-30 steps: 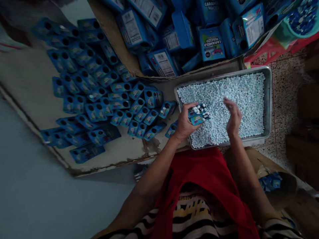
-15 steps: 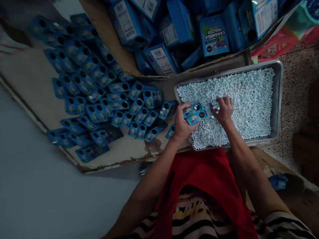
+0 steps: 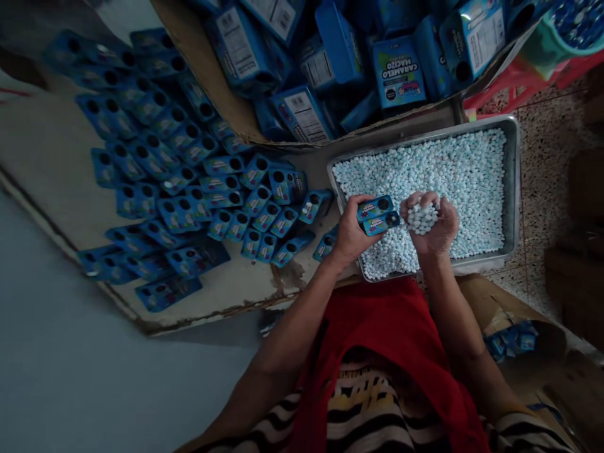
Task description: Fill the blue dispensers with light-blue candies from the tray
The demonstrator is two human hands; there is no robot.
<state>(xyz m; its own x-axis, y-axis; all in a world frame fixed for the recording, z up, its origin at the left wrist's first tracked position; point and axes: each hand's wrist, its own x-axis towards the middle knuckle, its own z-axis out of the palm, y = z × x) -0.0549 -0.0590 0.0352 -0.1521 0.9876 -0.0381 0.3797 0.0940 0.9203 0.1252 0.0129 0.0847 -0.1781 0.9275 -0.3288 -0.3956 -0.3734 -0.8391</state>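
Note:
Two small blue boxes (image 3: pixel 376 215) with round dark openings lie side by side in the grip of my left hand (image 3: pixel 349 236), over the left part of a metal tray (image 3: pixel 512 189). Small pale blue and white candies (image 3: pixel 476 182) fill the tray. My right hand (image 3: pixel 436 229) is turned palm up above them, its fingers curled round a heap of candies (image 3: pixel 421 217), just right of the boxes. A few candies show between the heap and the box openings.
Many blue boxes (image 3: pixel 221 182) stand in groups on the table (image 3: pixel 226 283) at left. A cardboard carton (image 3: pixel 202 69) of blue boxes is beyond the tray. A teal container (image 3: pixel 542 44) is at upper right, and an open carton (image 3: pixel 491 302) at lower right.
My right hand has come up out of the candies and turned palm up with a heap in it. My left hand has shifted slightly right with the boxes.

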